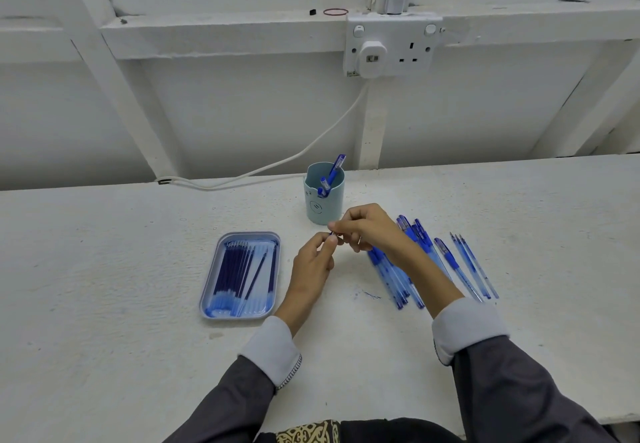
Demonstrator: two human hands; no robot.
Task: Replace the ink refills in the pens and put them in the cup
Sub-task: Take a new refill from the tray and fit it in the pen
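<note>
Where the two hands meet just in front of the cup, the left hand (313, 259) pinches a slim dark piece (331, 233) between thumb and forefinger, and the right hand (367, 231), fingers curled, grips its other end; it is too small to tell whether it is a refill or a pen tip. Grey sleeves end in pale turned-back cuffs (270, 349), one with patterned stitching on its edge. Under and beside the right wrist lies a loose heap of pens (408, 269), clear bluish plastic barrels with darker blue grips and caps, and just right of them three thin refills (465, 259) lie side by side. Left of the hands sits a rounded rectangular tray (207, 290), smooth pale blue, holding a row of dark-ink refills (239, 269). Behind the hands stands the cup (323, 207), a matt pale-teal cylinder with a notched rim and a round embossed mark on its front, too faint to read; several capped blue pens (334, 172) lean inside it. A blue ink smear (372, 294) marks the rough, white-painted worktop (104, 269). On the wall, a glossy white double socket (393, 44) carries a squarish plug (372, 54) whose cable (311, 151) trails to the worktop, and a red rubber band (335, 11) lies on the ledge above.
</note>
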